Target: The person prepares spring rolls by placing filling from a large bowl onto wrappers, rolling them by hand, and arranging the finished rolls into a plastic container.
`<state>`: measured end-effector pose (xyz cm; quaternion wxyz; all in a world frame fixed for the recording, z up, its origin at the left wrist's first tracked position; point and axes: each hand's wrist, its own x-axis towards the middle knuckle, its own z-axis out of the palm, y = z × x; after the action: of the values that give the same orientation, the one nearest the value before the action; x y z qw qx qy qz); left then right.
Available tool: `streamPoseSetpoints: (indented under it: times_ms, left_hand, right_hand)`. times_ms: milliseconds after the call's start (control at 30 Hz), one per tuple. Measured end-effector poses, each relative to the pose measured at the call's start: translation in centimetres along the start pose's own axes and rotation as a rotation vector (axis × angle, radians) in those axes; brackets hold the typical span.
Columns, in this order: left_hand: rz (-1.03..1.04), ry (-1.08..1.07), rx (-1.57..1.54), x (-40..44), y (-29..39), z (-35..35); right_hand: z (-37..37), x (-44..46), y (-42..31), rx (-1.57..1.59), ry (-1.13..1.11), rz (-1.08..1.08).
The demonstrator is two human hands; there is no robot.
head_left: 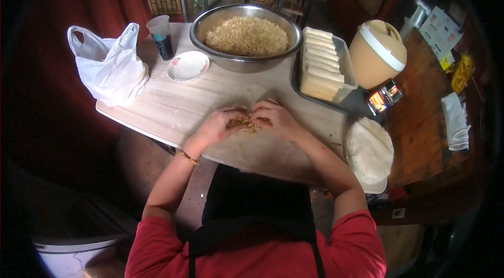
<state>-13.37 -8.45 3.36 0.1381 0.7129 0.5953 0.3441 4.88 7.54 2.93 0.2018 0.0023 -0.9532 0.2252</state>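
Observation:
Both hands meet over the near middle of the table, with a small heap of bean sprout filling [250, 127] between them. My left hand [223, 122] curls its fingers onto the left side of the heap. From the other side my right hand [275, 119] presses in, thumb and fingers bent around the strands. Whether a wrapper lies under the filling I cannot make out. Beyond the hands stands a steel bowl [195, 42] heaped with bean sprouts [247, 36]. Round white wrappers [369, 151] lie stacked beside my right forearm.
A clear plastic tub [344, 76] of pale rolls [323, 60] stands right of the bowl, near a tan jug [375, 55] and a lit phone [384, 98]. Leftward are a floral dish [188, 66], a cup of dark drink [161, 39] and a white plastic bag [107, 65].

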Motion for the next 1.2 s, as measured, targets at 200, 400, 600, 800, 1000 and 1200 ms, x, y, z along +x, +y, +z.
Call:
streamPoseSetpoints:
  times_ms: [200,400,600,800,1000,1200]
  left_hand:
    - [-0.041,0.129,-0.006,0.4,1.6,1.2]
    - [-0.083,-0.017,0.046,1.2,0.5,1.8]
    - [-0.118,-0.09,-0.05,1.0,0.0,1.2]
    - [-0.046,-0.004,-0.065,0.6,-0.5,1.4]
    - [-0.012,0.014,-0.071,0.4,-1.8,1.8]
    - [-0.028,0.028,-0.078,0.1,-0.5,1.1]
  right_hand:
    - [-0.4,-0.8,-0.9,0.186,0.002,0.168]
    - [1.5,-2.7,1.6,0.039,-0.074,0.217]
    - [0.5,-2.6,0.0,0.155,-0.056,0.322]
    - [1.0,-1.9,-0.3,0.028,0.026,0.181]
    - [1.3,-1.6,0.1,-0.041,-0.037,0.152]
    - [0.7,-1.9,0.1,0.133,-0.069,0.229]
